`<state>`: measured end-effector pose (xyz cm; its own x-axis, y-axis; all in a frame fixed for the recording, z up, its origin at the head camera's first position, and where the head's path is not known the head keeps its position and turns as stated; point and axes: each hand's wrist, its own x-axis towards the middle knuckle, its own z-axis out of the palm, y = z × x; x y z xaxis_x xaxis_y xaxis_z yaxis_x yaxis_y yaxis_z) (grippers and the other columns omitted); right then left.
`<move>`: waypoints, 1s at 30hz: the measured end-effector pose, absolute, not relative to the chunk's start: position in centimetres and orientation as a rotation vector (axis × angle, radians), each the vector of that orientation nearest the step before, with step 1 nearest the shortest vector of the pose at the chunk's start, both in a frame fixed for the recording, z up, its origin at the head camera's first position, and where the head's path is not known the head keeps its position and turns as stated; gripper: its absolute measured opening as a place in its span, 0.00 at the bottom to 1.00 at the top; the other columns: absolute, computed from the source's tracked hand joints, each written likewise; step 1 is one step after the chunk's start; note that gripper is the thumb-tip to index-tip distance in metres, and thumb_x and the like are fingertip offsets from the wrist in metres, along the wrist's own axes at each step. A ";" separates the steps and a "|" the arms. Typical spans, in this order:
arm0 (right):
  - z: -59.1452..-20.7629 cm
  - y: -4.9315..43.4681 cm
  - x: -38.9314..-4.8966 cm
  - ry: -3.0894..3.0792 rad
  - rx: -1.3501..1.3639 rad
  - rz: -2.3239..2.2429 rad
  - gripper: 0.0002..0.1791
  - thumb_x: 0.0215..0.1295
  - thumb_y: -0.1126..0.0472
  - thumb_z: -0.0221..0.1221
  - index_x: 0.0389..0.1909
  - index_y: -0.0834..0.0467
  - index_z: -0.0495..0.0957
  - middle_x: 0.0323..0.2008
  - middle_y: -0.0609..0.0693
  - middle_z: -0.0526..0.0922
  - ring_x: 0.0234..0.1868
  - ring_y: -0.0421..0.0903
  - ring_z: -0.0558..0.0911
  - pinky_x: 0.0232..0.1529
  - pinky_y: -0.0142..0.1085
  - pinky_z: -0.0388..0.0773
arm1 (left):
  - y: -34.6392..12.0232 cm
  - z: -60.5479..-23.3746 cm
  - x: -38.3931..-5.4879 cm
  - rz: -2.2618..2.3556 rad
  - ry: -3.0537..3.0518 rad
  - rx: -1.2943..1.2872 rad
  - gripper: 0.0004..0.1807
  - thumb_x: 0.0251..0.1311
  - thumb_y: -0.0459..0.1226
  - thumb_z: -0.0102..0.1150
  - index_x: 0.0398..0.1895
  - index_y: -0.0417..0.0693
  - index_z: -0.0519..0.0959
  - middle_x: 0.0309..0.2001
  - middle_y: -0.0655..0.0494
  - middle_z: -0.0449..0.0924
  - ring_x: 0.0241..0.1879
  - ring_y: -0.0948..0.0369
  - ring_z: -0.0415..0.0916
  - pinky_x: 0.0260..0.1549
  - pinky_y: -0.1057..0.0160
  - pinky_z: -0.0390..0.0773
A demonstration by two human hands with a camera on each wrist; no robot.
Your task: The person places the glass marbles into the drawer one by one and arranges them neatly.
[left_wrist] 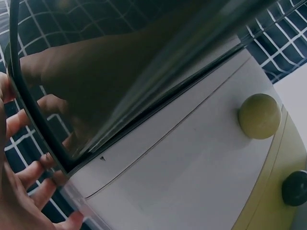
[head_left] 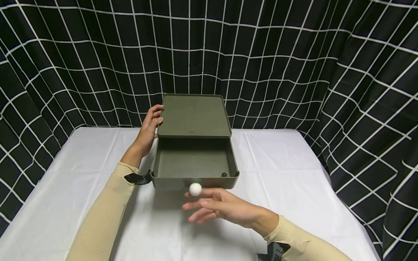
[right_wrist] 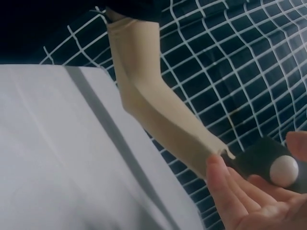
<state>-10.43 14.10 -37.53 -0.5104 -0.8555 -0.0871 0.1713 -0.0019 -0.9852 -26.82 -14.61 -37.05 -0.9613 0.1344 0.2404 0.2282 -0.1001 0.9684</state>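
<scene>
An olive-green box (head_left: 194, 114) with a flat top stands mid-table, its shallow drawer (head_left: 196, 182) pulled out toward me. My left hand (head_left: 148, 125) rests along the box's left side, its fingertips right at the edge of the top. In the left wrist view, spread fingers (left_wrist: 29, 173) touch the glossy dark wall (left_wrist: 96, 72), which mirrors the hand. A round white knob (head_left: 195, 189) shows before the drawer front. My right hand (head_left: 225, 206) is beside it with fingers extended and spread, the index passing behind it. In the right wrist view the white knob (right_wrist: 284, 170) appears close to the thumb.
A small dark round piece (head_left: 224, 174) sits in the drawer's front right corner. White cloth (head_left: 277, 163) covers the table. Black curtains (head_left: 261, 54) with a white grid stand behind and at both sides. A black wrist device (head_left: 138, 178) is on the left arm.
</scene>
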 end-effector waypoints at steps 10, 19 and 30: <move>-37.7 13.3 -10.0 1.433 -0.700 -1.727 0.27 0.80 0.58 0.44 0.72 0.70 0.61 0.65 0.66 0.77 0.51 0.44 0.88 0.55 0.40 0.82 | -14.7 -36.9 -26.8 -2.246 -2.069 -0.416 0.26 0.73 0.40 0.38 0.73 0.54 0.57 0.69 0.51 0.57 0.59 0.58 0.62 0.54 0.44 0.64; -37.6 12.8 -9.5 1.383 -0.574 -1.821 0.28 0.81 0.53 0.45 0.68 0.70 0.66 0.55 0.48 0.86 0.48 0.44 0.88 0.51 0.38 0.84 | -14.6 -36.9 -26.8 -2.246 -2.074 -0.413 0.26 0.72 0.39 0.38 0.73 0.55 0.57 0.71 0.49 0.56 0.61 0.58 0.60 0.56 0.42 0.62; -37.5 12.5 -9.3 1.398 -0.530 -1.866 0.29 0.81 0.52 0.45 0.66 0.73 0.66 0.52 0.49 0.86 0.45 0.42 0.89 0.48 0.35 0.84 | -14.6 -36.8 -26.7 -2.239 -2.078 -0.422 0.28 0.73 0.40 0.37 0.74 0.52 0.55 0.71 0.50 0.56 0.59 0.58 0.63 0.53 0.45 0.64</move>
